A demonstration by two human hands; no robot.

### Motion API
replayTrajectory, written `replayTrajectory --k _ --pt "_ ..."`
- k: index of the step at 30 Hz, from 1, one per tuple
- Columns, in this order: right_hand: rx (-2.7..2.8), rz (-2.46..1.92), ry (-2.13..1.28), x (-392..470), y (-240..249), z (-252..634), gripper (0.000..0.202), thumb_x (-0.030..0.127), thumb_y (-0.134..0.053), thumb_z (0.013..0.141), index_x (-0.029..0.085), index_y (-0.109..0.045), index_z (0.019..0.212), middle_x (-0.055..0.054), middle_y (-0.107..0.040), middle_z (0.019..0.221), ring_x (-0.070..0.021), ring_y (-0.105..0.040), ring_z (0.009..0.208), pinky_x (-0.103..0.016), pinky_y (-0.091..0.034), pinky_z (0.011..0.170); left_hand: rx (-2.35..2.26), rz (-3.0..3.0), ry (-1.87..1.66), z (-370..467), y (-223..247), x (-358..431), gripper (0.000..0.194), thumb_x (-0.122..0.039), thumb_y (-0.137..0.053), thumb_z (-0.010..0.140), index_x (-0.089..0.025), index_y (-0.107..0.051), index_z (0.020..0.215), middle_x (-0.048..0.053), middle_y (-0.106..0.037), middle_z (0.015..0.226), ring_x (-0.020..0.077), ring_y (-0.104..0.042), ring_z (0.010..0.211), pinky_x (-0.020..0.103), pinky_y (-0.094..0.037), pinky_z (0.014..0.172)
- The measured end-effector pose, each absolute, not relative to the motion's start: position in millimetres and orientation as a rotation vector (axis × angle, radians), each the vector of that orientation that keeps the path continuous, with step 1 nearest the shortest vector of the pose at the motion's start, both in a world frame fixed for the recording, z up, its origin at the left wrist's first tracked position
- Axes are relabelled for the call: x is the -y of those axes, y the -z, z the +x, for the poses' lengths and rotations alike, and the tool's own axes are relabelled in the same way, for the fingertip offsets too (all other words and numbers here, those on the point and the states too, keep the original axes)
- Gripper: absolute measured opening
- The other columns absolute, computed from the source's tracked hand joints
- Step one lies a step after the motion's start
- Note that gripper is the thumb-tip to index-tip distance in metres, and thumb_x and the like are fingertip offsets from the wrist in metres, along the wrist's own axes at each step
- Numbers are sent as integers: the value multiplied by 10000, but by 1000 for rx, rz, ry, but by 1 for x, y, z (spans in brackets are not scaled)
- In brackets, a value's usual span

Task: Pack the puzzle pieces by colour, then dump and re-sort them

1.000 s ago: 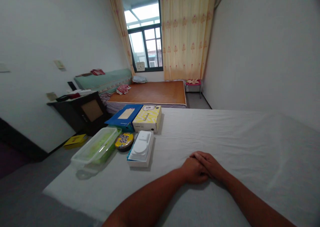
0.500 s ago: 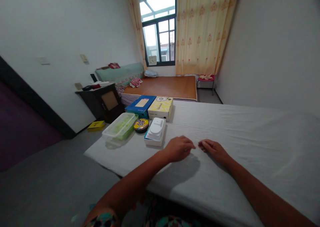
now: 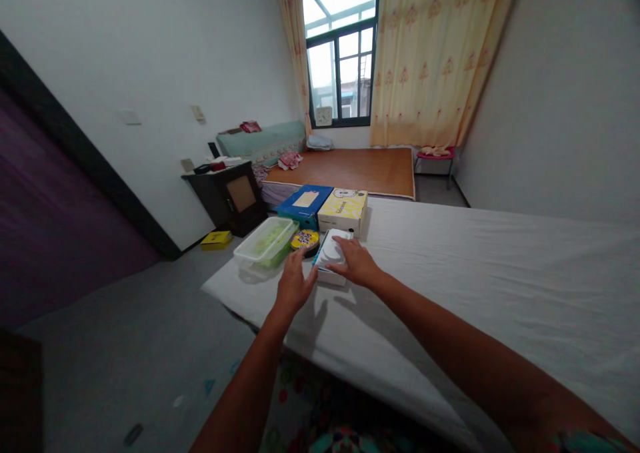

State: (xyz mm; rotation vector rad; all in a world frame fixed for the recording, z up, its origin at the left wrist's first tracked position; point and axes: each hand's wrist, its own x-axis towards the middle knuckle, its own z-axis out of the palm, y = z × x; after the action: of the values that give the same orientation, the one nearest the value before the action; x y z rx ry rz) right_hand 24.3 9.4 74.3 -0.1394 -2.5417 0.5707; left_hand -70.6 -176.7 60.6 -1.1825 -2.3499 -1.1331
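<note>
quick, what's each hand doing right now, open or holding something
Left hand: open, beside the white box, contact unclear.
Right hand: open, over the white box, touch cannot be told.

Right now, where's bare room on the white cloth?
Most room: white cloth right of the yellow-and-white box, beyond the right forearm. A smaller patch: in front of the clear container. Crowded: around the white box, with the round tub, left hand and right hand close by.
</note>
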Motion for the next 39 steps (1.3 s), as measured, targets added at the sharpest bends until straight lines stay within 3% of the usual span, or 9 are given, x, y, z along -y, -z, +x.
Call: replayTrajectory --k 3,6,12,18,24,29,35,39 --pt "2581 -133 -511 -10 -68 7 618 375 -759 720 171 -562 1270 -157 -590 1262 -321 -518 1151 -485 -462 943 2528 -1203 1076 -68 -48 178 778 -463 -617 820 -140 -306 1456 201 -456 1398 293 -495 1262 475 -424 1039" --pt "2458 -66 -663 -21 -70 6 615 325 -787 670 172 -577 1227 -136 -613 1200 -291 -538 1132 -463 -446 978 2690 -1200 1007 -63 -45 176 911 -550 -615 798 -112 -218 1491 228 -381 1461 318 -434 1327 464 -393 1064" --pt "2079 -348 -1039 -71 -63 54 622 498 -718 715 194 -551 1230 -128 -577 1195 -245 -591 968 -372 -553 712 2842 -1176 685 -46 -56 157 1054 -605 -629 762 -134 -80 1529 242 -316 1505 363 -347 1382 463 -387 1044" --pt "1972 -650 -980 -125 -10 115 657 560 -709 689 175 -566 1201 -152 -547 1190 -275 -580 981 -388 -577 645 2863 -1053 447 -35 -53 130 1000 -609 -601 777 -196 -90 1531 261 -323 1464 382 -506 1238 454 -461 911" --pt "1919 -607 -953 -122 -1 129 643 549 -689 715 191 -554 1232 -145 -536 1176 -278 -569 1004 -399 -587 662 2790 -1010 574 -34 -59 125 952 -503 -640 765 -229 -133 1523 231 -329 1438 391 -479 1257 475 -504 858" --pt "1936 -573 -907 -120 -6 125 593 498 -682 734 196 -558 1229 -144 -536 1177 -270 -564 989 -393 -587 664 2512 -1124 674 -39 -84 137 966 -365 -707 708 -229 -185 1510 187 -355 1400 369 -408 1300 494 -485 931" --pt "1897 -611 -877 -132 -1 125 606 480 -694 730 172 -551 1231 -150 -534 1193 -267 -562 988 -379 -586 653 2261 -1212 469 -53 -104 142 896 -270 -717 688 -213 -290 1473 175 -384 1381 373 -377 1305 552 -363 1061" --pt "1895 -603 -891 -132 -2 126 596 472 -699 724 168 -559 1217 -152 -543 1175 -272 -563 986 -371 -585 629 2208 -1318 303 -53 -105 135 856 -208 -710 673 -225 -359 1453 167 -385 1434 390 -357 1323 540 -371 1058"
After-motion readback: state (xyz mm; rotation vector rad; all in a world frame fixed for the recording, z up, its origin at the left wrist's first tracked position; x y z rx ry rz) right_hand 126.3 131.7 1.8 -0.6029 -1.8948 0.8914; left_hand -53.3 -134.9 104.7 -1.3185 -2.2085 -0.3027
